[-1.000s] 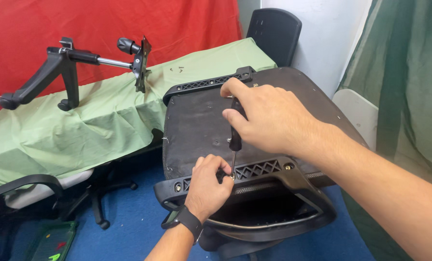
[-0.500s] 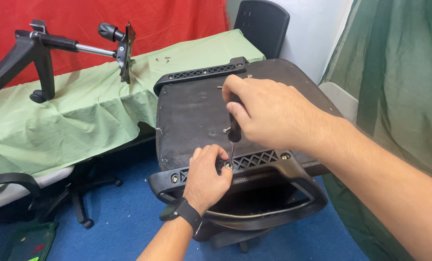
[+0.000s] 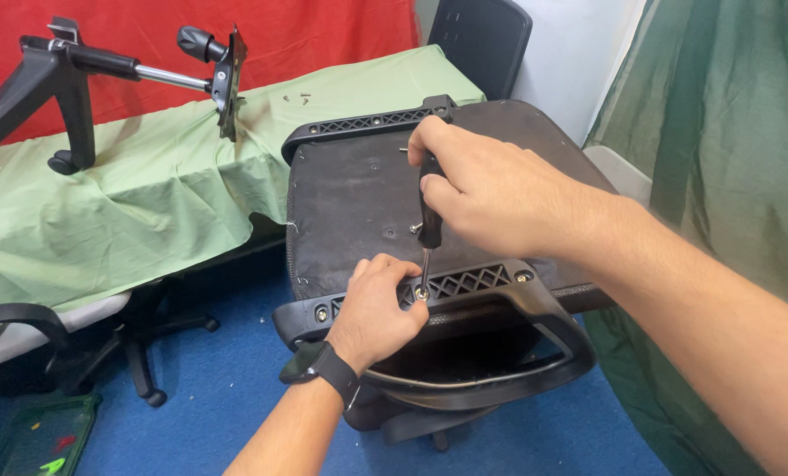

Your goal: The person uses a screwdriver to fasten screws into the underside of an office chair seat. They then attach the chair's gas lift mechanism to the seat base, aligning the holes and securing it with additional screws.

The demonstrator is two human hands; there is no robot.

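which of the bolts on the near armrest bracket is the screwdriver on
The middle bolt, under the screwdriver tip beside the left hand. The left end bolt and right end bolt sit untouched.

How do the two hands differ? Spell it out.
The right hand sits higher, wrapped round the black screwdriver; the left hand sits lower, at the screwdriver's tip on the armrest bracket. The left hand's wrist wears a black watch; the right hand's wrist is bare. Both work over the upturned chair seat.
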